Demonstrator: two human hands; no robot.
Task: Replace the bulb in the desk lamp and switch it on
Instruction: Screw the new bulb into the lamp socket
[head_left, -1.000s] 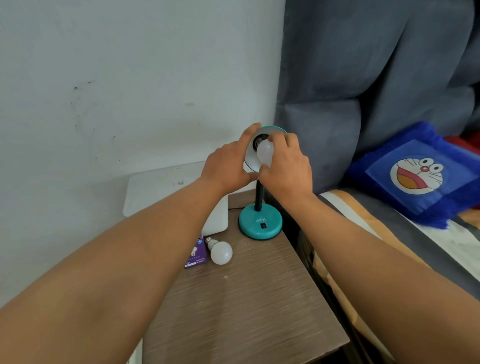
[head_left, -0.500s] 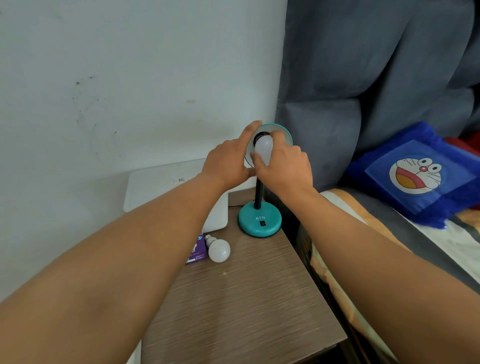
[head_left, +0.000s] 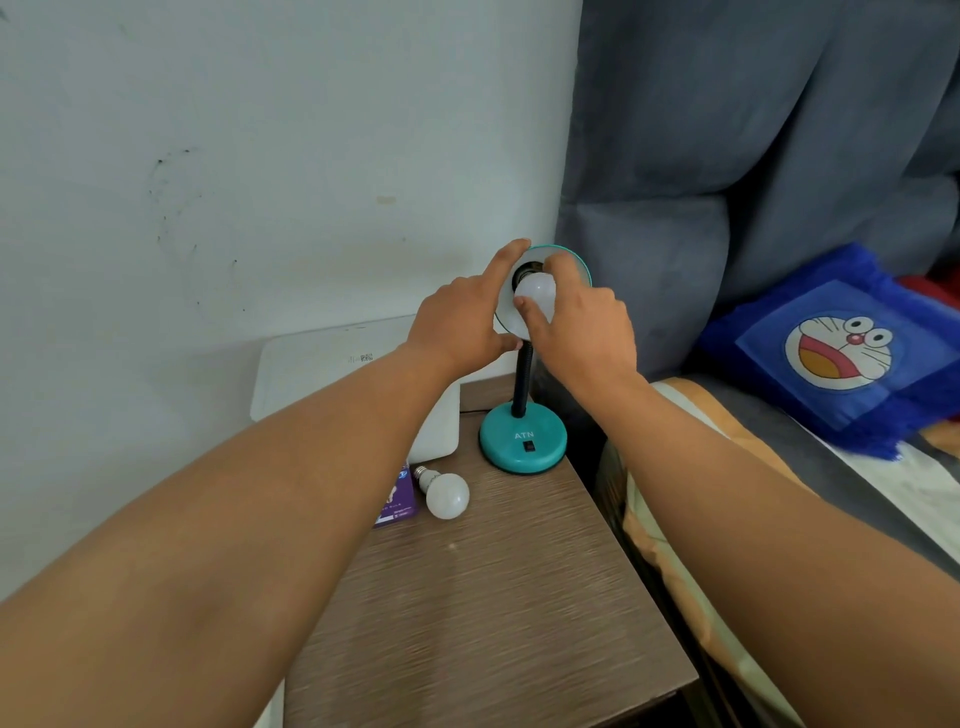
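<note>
A teal desk lamp stands at the back of a wooden bedside table, with its round base bearing a black switch and a black flexible neck. Its shade faces me. My left hand grips the shade's left rim, one finger on top and the thumb below. My right hand holds a white bulb with thumb and fingers, the bulb's base at the dark socket inside the shade. A second white bulb lies loose on the table next to a purple box.
A white flat device leans between the wall and the table's back left. A bed with a striped sheet, a grey headboard and a blue cartoon cushion borders the table on the right.
My right hand has shifted its grip around the bulb at the socket, the thumb now lower on it. The left hand stays on the shade. The view shifted slightly.
</note>
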